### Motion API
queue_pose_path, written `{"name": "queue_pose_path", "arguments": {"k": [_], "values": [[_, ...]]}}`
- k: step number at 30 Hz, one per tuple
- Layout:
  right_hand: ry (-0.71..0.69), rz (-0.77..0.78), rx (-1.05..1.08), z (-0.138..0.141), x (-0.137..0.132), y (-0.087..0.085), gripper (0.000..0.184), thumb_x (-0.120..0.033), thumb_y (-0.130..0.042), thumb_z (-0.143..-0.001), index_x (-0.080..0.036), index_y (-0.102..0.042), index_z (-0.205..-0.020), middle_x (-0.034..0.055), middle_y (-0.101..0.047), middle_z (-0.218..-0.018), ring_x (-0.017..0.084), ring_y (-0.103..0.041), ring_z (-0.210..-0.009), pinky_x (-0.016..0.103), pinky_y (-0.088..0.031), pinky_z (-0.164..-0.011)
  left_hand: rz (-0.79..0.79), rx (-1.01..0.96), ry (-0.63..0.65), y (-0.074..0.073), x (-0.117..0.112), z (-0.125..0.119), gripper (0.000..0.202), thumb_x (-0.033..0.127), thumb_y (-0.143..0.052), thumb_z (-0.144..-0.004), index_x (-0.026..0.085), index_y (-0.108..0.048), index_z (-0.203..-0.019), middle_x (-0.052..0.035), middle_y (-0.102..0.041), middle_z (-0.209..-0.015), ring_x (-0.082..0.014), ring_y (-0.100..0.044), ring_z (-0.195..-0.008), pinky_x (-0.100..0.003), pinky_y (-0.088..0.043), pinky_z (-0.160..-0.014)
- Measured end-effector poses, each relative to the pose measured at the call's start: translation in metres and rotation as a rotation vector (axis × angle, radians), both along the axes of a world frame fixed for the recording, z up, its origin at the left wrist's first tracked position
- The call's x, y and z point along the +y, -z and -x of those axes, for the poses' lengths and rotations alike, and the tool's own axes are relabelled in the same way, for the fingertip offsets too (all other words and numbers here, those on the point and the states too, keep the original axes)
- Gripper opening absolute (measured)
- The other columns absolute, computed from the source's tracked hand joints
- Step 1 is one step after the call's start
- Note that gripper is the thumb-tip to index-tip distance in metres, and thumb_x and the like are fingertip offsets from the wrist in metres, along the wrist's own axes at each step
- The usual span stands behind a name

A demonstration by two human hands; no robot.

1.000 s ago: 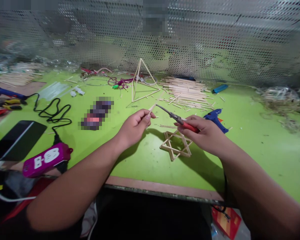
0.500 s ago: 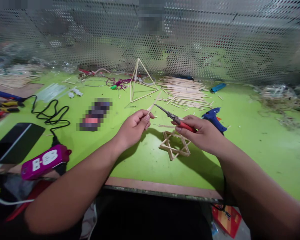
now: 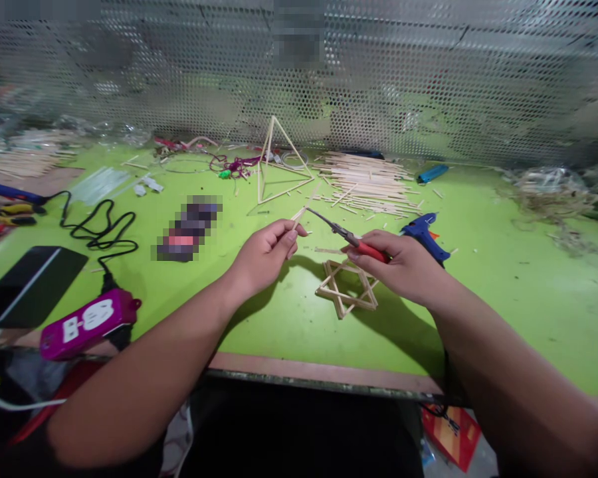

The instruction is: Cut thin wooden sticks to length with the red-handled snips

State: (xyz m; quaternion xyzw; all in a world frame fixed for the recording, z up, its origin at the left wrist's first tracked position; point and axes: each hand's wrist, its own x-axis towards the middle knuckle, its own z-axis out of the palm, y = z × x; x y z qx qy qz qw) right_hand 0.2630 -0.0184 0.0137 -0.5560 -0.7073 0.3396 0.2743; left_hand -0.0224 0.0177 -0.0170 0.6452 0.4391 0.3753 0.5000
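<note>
A: Left hand (image 3: 269,252), quick?
B: Raised over the green surface (image 3: 274,325), fingers curled, thumb and fingertips pinching thin wood (image 3: 297,218). One stick or more, can't tell. Wood slants up and away from the grip.
A: Right hand (image 3: 401,260)?
B: Wrapped round the red handles of the pliers (image 3: 346,234), thumb side facing the left hand. Tool points left and away; tip right by the wood's far end. Touching? Can't tell.
A: Arms?
B: Both bare forearms angle in from the lower corners, converging mid-view. Wrists apart.
A: Nearby?
B: Star frame (image 3: 349,300) lies on the surface, near and below the right hand. Blue glue gun (image 3: 422,234) behind that hand. Stick pyramid (image 3: 286,190) stands beyond the left hand.
</note>
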Motion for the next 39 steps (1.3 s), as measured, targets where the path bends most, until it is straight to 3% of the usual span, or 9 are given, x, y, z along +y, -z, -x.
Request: {"name": "queue_pose_path", "arguments": {"k": [2, 5, 8, 10, 12, 14, 21, 28, 39], "values": [[0.078, 0.025, -0.051, 0.001, -0.001, 0.001, 0.031, -0.055, -0.079, -0.096, -0.025, -0.074, -0.091, 0.0039, -0.073, -0.083, 0.02, -0.06, -0.07, 0.036, -0.044, -0.062, -0.001, 0.017, 0.003, -0.001, 0.0, 0.0, 0.022, 0.039, -0.058, -0.112, 0.022, -0.071, -0.116, 0.0048, -0.05, -0.072, -0.0156, -0.044, -0.063, -0.029, -0.035, -0.063], [0.195, 0.011, -0.105, 0.002, -0.002, 0.003, 0.04, -0.058, -0.083, -0.091, -0.027, -0.061, -0.101, 0.0001, -0.069, -0.079, 0.019, -0.055, -0.065, 0.034, -0.04, -0.058, -0.007, 0.015, 0.01, -0.001, -0.001, -0.001, 0.022, 0.038, -0.057, -0.112, 0.022, -0.07, -0.115, 0.0045, -0.051, -0.072, -0.0161, -0.045, -0.064, -0.029, -0.036, -0.064], [0.167, 0.016, -0.167, 0.005, -0.003, 0.002, 0.038, -0.058, -0.077, -0.094, -0.026, -0.063, -0.111, 0.0027, -0.074, -0.087, 0.022, -0.061, -0.071, 0.035, -0.043, -0.062, -0.004, 0.002, 0.029, 0.0, -0.002, -0.002, 0.021, 0.038, -0.056, -0.112, 0.022, -0.069, -0.114, 0.0047, -0.05, -0.072, -0.0161, -0.044, -0.064, -0.029, -0.036, -0.063], [0.127, 0.034, -0.24, 0.008, -0.003, 0.0, 0.027, -0.053, -0.07, -0.098, -0.026, -0.066, -0.099, 0.0035, -0.073, -0.083, 0.022, -0.06, -0.069, 0.036, -0.041, -0.061, 0.002, -0.001, 0.039, 0.001, -0.003, -0.002, 0.021, 0.038, -0.056, -0.112, 0.021, -0.068, -0.115, 0.005, -0.049, -0.071, -0.0161, -0.043, -0.063, -0.029, -0.036, -0.063], [0.123, 0.028, -0.304, 0.011, -0.003, -0.002, 0.029, -0.049, -0.065, -0.1, -0.027, -0.061, -0.083, 0.0034, -0.07, -0.075, 0.021, -0.056, -0.064, 0.036, -0.037, -0.059, 0.005, -0.006, 0.039, 0.001, -0.003, -0.003, 0.021, 0.039, -0.056, -0.112, 0.022, -0.068, -0.115, 0.0051, -0.048, -0.071, -0.016, -0.043, -0.063, -0.029, -0.036, -0.063], [0.135, 0.0, -0.336, 0.012, -0.003, -0.002, 0.033, -0.049, -0.065, -0.101, -0.027, -0.056, -0.078, 0.003, -0.067, -0.071, 0.021, -0.052, -0.062, 0.036, -0.034, -0.058, 0.003, -0.013, 0.036, 0.0, -0.004, -0.003, 0.021, 0.039, -0.057, -0.112, 0.022, -0.068, -0.114, 0.005, -0.048, -0.071, -0.0159, -0.043, -0.063, -0.029, -0.036, -0.063], [0.077, -0.043, -0.339, 0.008, -0.002, 0.002, 0.025, -0.048, -0.065, -0.104, -0.028, -0.057, -0.092, 0.0032, -0.071, -0.082, 0.023, -0.06, -0.071, 0.035, -0.038, -0.062, -0.005, -0.032, 0.057, -0.003, -0.005, -0.002, 0.027, 0.044, -0.059, -0.113, 0.021, -0.072, -0.116, 0.0043, -0.051, -0.072, -0.0156, -0.045, -0.063, -0.03, -0.037, -0.063], [0.027, -0.054, -0.344, 0.002, -0.002, 0.001, 0.029, -0.055, -0.062, -0.106, -0.027, -0.059, -0.1, 0.0052, -0.072, -0.089, 0.025, -0.061, -0.077, 0.037, -0.039, -0.066, 0.015, -0.048, 0.114, -0.003, -0.005, 0.0, 0.033, 0.05, -0.06, -0.113, 0.02, -0.074, -0.117, 0.0047, -0.048, -0.07, -0.0152, -0.043, -0.062, -0.029, -0.036, -0.062], [0.117, -0.036, -0.446, 0.011, -0.005, -0.009, 0.027, -0.045, -0.065, -0.099, -0.029, -0.051, -0.082, 0.0033, -0.066, -0.074, 0.022, -0.05, -0.064, 0.038, -0.031, -0.059, -0.003, -0.042, 0.128, -0.003, -0.006, -0.002, 0.03, 0.049, -0.062, -0.112, 0.021, -0.072, -0.115, 0.0048, -0.049, -0.07, -0.0151, -0.043, -0.062, -0.029, -0.037, -0.062]]}}
